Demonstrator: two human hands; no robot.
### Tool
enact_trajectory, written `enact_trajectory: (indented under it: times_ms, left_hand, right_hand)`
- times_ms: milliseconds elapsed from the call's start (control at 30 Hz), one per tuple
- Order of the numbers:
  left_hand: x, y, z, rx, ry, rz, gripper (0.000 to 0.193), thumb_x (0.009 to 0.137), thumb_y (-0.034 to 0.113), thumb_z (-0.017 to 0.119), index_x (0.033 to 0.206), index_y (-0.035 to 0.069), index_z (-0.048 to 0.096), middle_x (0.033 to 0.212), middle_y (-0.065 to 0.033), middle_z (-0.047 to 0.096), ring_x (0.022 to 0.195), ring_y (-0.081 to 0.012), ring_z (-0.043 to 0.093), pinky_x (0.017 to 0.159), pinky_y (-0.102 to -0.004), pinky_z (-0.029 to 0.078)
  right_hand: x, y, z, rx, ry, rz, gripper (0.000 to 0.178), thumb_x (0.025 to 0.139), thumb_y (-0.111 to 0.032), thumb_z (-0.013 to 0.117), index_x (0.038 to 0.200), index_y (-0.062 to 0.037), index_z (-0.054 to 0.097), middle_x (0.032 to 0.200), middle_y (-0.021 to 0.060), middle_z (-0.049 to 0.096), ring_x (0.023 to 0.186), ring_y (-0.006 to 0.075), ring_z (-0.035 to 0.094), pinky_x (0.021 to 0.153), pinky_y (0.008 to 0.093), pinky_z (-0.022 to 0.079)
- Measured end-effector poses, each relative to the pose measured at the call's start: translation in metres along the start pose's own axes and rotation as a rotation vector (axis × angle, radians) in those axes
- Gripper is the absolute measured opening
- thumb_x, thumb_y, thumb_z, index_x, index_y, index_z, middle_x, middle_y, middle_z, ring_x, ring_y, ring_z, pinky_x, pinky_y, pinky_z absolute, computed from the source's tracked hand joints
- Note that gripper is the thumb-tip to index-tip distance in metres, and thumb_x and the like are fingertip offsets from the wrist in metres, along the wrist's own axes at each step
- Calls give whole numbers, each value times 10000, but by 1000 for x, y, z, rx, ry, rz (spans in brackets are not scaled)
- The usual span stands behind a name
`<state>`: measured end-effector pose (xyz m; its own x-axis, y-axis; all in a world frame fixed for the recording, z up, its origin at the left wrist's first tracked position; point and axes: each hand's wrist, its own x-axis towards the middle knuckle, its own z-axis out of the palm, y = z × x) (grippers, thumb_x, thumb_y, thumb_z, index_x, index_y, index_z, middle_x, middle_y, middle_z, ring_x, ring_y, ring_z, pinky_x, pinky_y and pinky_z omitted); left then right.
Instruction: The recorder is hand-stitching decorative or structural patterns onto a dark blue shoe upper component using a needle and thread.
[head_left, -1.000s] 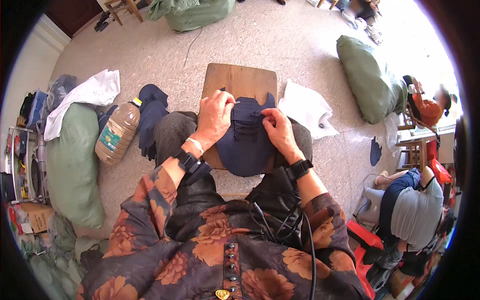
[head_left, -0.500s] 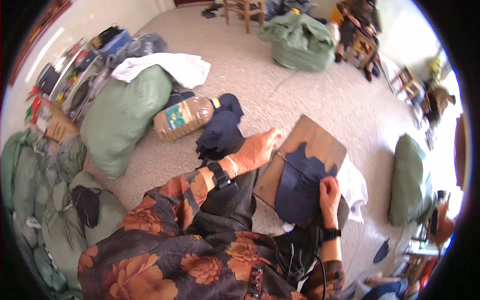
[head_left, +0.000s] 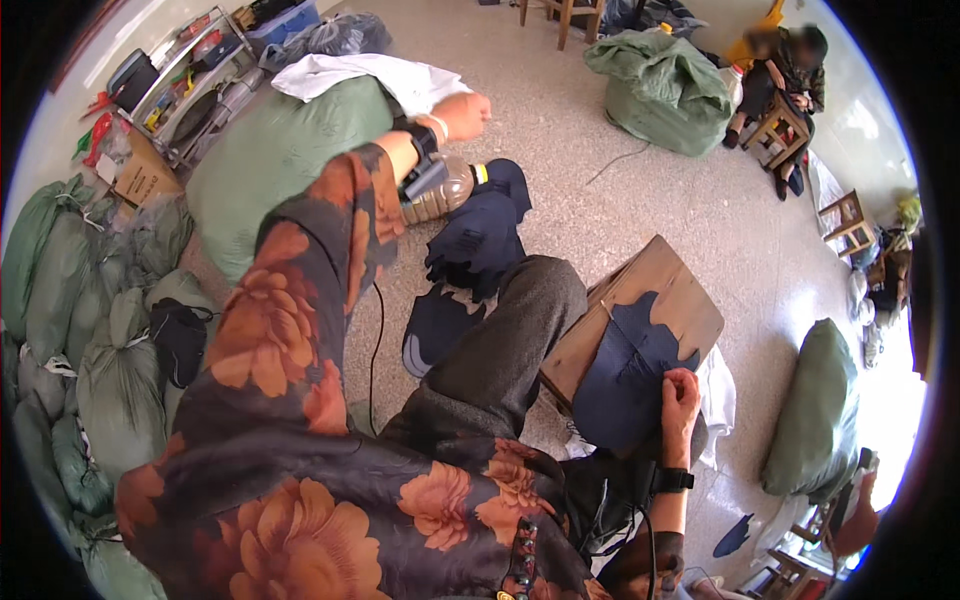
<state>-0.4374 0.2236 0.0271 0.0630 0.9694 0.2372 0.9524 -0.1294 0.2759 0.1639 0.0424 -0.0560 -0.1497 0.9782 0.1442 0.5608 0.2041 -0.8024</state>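
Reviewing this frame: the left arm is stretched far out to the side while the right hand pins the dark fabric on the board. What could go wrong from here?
The wooden board sits tilted across the lap with only the right hand pressing the navy fabric piece, so board or fabric may slide off. The left hand reaches over a plastic bottle lying on the floor and could knock it rolling. The thin thread may snag.

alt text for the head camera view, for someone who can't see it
A seated person's right hand presses a dark blue fabric piece onto a wooden board on their lap, while the left hand reaches out over a plastic bottle and green sacks.
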Motion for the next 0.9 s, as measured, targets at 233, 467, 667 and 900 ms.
enact_trajectory:
  times_ms: [233, 467, 667, 900]
  left_hand:
    - [64, 37, -23, -692, 52, -390, 221, 1000, 161, 513, 1094, 25, 660, 885, -116, 722, 684, -204, 726, 580, -316, 562]
    - [62, 34, -2, -1185, 94, -555, 209, 1024, 231, 583, 1097, 36, 607, 954, -130, 713, 763, -268, 746, 622, -359, 588]
    - [5, 85, 61, -1125, -152, -609, 216, 1003, 200, 609, 1146, 39, 628, 983, -91, 715, 863, -204, 721, 777, -327, 568]
    - [-66, 114, 68, -1034, -293, -306, 250, 1003, 244, 652, 1125, 37, 721, 1016, -16, 715, 879, -74, 639, 776, -228, 530]
  right_hand:
    - [1, -1, 3, -38, 33, 32, 67, 889, 5, 631, 952, -4, 650, 996, 63, 605, 835, 157, 559, 771, 280, 468]
    - [-5, -1, 3, -32, 9, 55, 70, 880, 10, 629, 945, -11, 645, 964, 51, 598, 814, 142, 534, 756, 273, 455]
    - [-7, 7, -4, 6, 30, 35, 50, 898, 8, 628, 946, -9, 632, 957, 36, 582, 797, 125, 521, 732, 260, 439]
    - [-2, 14, -8, 106, 1, 133, 74, 944, -27, 623, 1000, -9, 667, 895, 13, 608, 801, 100, 543, 733, 248, 452]
